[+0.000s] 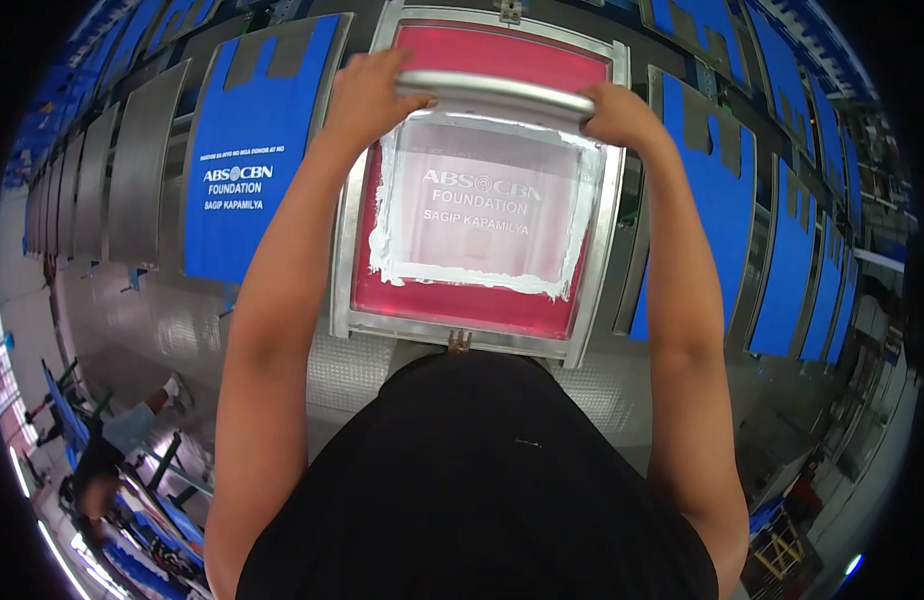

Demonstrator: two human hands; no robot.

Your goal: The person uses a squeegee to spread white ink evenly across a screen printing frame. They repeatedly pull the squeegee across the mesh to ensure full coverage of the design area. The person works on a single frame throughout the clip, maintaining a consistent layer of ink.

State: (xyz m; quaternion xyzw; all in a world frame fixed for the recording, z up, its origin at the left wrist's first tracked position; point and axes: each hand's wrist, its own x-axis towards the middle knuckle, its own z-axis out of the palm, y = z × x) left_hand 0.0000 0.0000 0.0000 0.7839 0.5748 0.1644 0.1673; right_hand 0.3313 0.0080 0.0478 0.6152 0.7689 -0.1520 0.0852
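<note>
In front of me lies a screen printing frame (604, 225) with metal sides and a red mesh (527, 318). White ink (380, 235) rims the pale printing area, where lettering shows through the mesh. Across the far part of this area stretches a squeegee (492, 88) with a rounded silver handle. My left hand (374, 92) is closed round its left end, the thumb on the near side. At the opposite end my right hand (622, 115) grips the handle with fingers folded over it. The squeegee's blade edge is mostly hidden beneath the handle.
Blue printed fabric pieces (252, 140) lie on boards to the left, and more blue pieces (702, 200) line the right. Grey bare boards (147, 165) stand in a row farther left. Another person (107, 460) is at the lower left. A metal clamp (460, 341) sits at the frame's near edge.
</note>
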